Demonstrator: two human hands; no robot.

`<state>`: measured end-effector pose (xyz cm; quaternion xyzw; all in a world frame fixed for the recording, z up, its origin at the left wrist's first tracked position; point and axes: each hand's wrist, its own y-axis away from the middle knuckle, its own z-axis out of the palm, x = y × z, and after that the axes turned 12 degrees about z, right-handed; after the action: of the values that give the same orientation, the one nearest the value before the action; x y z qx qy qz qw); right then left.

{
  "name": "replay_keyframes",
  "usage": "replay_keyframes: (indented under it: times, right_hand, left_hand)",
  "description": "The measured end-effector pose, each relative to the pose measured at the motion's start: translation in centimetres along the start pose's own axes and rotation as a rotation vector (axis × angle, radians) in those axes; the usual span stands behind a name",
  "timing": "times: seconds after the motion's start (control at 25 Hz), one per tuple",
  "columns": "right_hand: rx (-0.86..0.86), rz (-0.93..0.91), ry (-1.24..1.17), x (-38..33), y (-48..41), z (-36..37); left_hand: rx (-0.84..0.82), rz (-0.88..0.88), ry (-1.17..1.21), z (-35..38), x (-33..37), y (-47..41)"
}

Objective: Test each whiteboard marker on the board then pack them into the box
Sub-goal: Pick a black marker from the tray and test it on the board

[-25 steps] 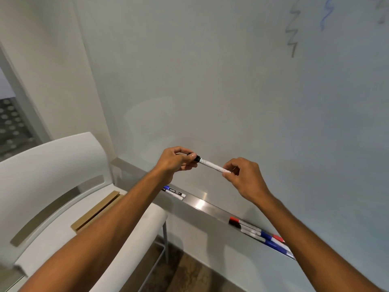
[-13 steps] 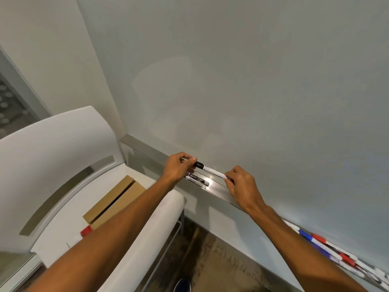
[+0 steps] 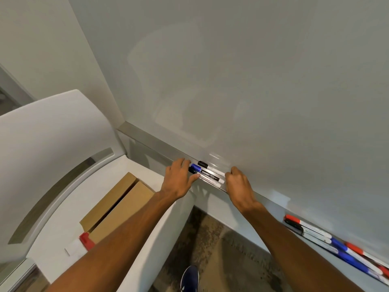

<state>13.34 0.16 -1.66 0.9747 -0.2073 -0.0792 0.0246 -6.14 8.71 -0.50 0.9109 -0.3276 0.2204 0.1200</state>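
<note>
Three markers lie side by side on the metal tray (image 3: 147,140) under the whiteboard (image 3: 231,81): a black-capped marker (image 3: 211,167) nearest the board, a blue-capped marker (image 3: 196,167) and another black-capped marker (image 3: 210,177) in front. My left hand (image 3: 179,180) rests at their cap ends with fingers spread, the thumb touching the front one. My right hand (image 3: 237,186) curls around the tail of the rear black-capped marker, hiding that end. The open cardboard box (image 3: 122,203) sits on the white chair.
The white chair (image 3: 52,144) stands left, against the wall. A red-capped marker (image 3: 85,241) lies on its seat beside the box. Several more markers (image 3: 328,241) lie further right on the tray. My blue shoe (image 3: 190,279) shows on the speckled floor.
Both hands brought the black-capped marker down onto the tray beside the other two. My left hand let go of its cap end and spread. The view tilted downward.
</note>
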Motion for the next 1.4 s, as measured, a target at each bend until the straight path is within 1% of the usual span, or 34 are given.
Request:
replay_keyframes:
  times: [0.16,0.32,0.44,0.52,0.6,0.72,0.84,1.04,1.08,1.24,1.4]
  right_hand:
    - [-0.025,-0.028,0.115,-0.3,-0.9,2.4]
    - [-0.032,-0.101,0.137,-0.3,-1.7,3.7]
    - [0.114,-0.196,0.094,0.3,-1.9,4.7]
    - [0.204,-0.25,0.048,0.8,-1.7,5.8]
    - [0.242,-0.273,0.005,1.0,-1.7,6.1]
    - [0.325,-0.294,0.035,0.8,-2.0,6.3]
    - [0.377,-0.321,0.015,0.8,-1.9,6.2]
    - [0.368,-0.341,0.019,1.1,-1.7,5.9]
    - [0.34,-0.341,0.02,1.1,-1.6,5.5]
    - [0.072,-0.215,0.081,1.1,-0.9,2.7]
    - [0.143,-0.199,0.114,2.3,0.9,0.2]
  left_hand:
    - [-0.068,0.059,-0.068,1.1,-0.5,-0.3]
    - [-0.258,0.08,-0.13,2.3,-1.5,-0.9]
    - [-0.356,0.124,-0.215,3.3,-1.9,-1.3]
    - [-0.393,0.132,-0.251,3.7,-2.2,-1.4]
    - [-0.411,0.131,-0.27,4.1,-2.4,-1.5]
    - [-0.416,0.133,-0.284,4.3,-2.5,-1.6]
    - [-0.415,0.131,-0.287,4.3,-2.4,-1.6]
    - [-0.406,0.121,-0.313,3.9,-2.1,-1.8]
    - [-0.4,0.121,-0.311,3.8,-2.1,-1.8]
    - [-0.355,0.151,-0.311,3.4,-1.1,-1.8]
    - [-0.319,0.182,-0.307,2.8,1.6,-1.7]
